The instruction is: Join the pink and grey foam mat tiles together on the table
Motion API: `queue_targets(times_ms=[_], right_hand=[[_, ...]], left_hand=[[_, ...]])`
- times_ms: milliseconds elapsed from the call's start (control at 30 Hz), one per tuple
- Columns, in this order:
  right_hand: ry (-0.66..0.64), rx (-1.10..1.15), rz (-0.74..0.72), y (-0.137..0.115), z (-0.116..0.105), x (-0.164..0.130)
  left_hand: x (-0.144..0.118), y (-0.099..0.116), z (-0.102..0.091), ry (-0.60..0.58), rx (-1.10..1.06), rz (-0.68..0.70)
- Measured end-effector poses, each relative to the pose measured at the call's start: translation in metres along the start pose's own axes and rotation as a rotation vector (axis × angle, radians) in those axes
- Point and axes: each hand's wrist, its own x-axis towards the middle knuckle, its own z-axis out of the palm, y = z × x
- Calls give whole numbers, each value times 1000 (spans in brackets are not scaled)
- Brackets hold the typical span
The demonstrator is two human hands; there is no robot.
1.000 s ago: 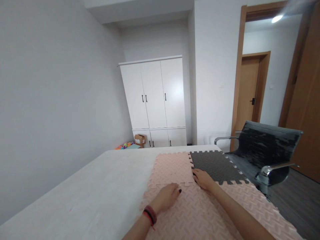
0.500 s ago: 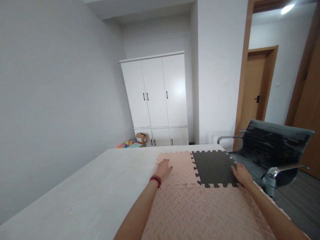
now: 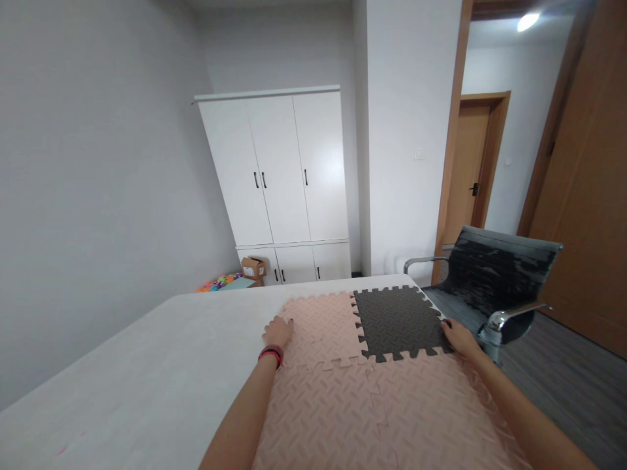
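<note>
We note a room with pale walls, a white cabinet against the far side and a wood-framed doorway to the right. A cardboard box and some multicoloured items, too small to identify, sit low before the cabinet. In front of us extends a broad white surface, with a black office chair near its right side.

On the right part of this surface we find foam tiles with toothed edges. The far pink tile lies flat beside the dark grey tile, their teeth meeting along one seam. Nearer to us, textured pink matting adjoins both; we cannot tell whether every tooth sits flush.

We observe the left hand, banded at the wrist, at the left edge of the far pink tile, back uppermost, thumb standing apart from loosely curved fingers. The right hand is at the right edge of the dark grey tile; its fingers are partly hidden, and we cannot tell whether they pinch the edge.
</note>
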Motion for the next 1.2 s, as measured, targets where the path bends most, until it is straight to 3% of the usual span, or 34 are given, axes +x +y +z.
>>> queue_targets(times_ms=[267, 533, 633, 700, 867, 967, 1067, 1200], right_hand=[[11, 10, 3, -9, -6, -7], [67, -40, 21, -25, -12, -23], [131, -70, -22, -54, -11, -30], [124, -66, -145, -85, -8, -34], [-66, 0, -582, -179, 12, -50], [-123, 27, -699, -220, 27, -61], [-147, 31, -727, -238, 34, -68], [-156, 4, -714, -240, 33, -71]], left_hand=[[0, 5, -5, 4, -41, 96], [-10, -4, -16, -95, 2, 221], [-28, 2, -28, -84, 18, 333], [-51, 13, -35, -105, 7, 477], [-142, 43, -35, -328, -70, 952], [-188, 53, -30, -415, -110, 1124], [-208, 57, -25, -446, -129, 1162], [-206, 58, -21, -477, -139, 1165]])
